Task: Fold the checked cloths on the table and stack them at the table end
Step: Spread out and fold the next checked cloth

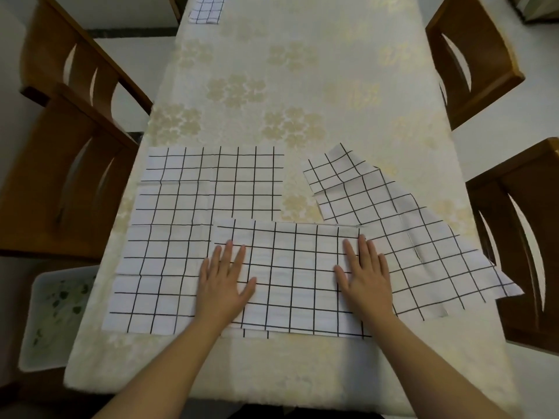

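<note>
With one folded cloth [206, 10] waiting at the counter's [302, 71] far end, both hands, left hand [225, 285] and right hand [366, 276], are pressing flat-fingered on the half-folded cloth [296, 267], two more cloths, one flat [187, 207] and one rumpled [408, 237], lying unfolded.

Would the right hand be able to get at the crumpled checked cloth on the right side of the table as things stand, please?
Probably yes. The right hand lies flat on the half-folded cloth, and the crumpled checked cloth lies right beside it, with nothing between them.

Both hands flat, left hand [225, 281], right hand [364, 276], fingers straight
</note>
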`<state>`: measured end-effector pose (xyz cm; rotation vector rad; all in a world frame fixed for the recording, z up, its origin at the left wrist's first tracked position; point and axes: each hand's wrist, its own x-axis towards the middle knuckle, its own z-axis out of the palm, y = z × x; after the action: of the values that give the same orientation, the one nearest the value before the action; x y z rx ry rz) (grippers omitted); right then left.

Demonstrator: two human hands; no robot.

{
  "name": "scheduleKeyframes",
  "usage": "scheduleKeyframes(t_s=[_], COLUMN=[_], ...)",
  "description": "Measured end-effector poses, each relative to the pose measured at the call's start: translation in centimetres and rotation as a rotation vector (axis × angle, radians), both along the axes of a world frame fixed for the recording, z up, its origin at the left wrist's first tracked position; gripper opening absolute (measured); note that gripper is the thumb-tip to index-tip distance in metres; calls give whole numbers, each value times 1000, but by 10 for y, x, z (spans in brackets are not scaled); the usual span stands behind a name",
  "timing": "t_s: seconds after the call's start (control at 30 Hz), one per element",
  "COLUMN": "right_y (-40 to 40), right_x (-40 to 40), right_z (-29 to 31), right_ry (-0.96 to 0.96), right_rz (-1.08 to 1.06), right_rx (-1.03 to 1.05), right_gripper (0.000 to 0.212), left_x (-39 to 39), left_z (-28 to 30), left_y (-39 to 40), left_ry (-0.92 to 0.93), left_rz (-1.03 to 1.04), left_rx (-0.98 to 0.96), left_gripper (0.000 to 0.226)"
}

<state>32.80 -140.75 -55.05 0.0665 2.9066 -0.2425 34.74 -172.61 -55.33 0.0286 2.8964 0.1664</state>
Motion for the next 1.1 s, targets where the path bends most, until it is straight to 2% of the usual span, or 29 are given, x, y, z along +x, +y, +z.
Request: scheduleKeyframes(t_s=[0.17,0.23,0.3,0.4,0.47,0.7,0.93,1.1], right_y=[-1,-3,-12,-38,-57,-96,-101,-106], right_x=[-1,-3,-2,11,26,74,79,74], right_z=[5,9,18,32,36,35,31,38], right_ry=[-47,-54,-13,31,28,-75,-130,-173], right_rz=[17,4,-18,54,150,292,307,280], right_rx=[4,-1,-43,-128,-145,-100,-64,-74], right_gripper=[68,71,72,67,65,71,77,58], left_x=[-2,-7,-11,-6,3,36,46,41], left_z=[6,12,24,43,57,62,61,66], left_y=[0,-1,-5,-13,-19,-47,-46,-45], left_ry=[-55,-61,30,191,148,-30,-111,-206], left_rz=[-11,35,151,350,500,638,792,860], left_rx=[32,172,349,488,573,493,604,649], left_gripper=[73,70,62,41,36,29,29,35])
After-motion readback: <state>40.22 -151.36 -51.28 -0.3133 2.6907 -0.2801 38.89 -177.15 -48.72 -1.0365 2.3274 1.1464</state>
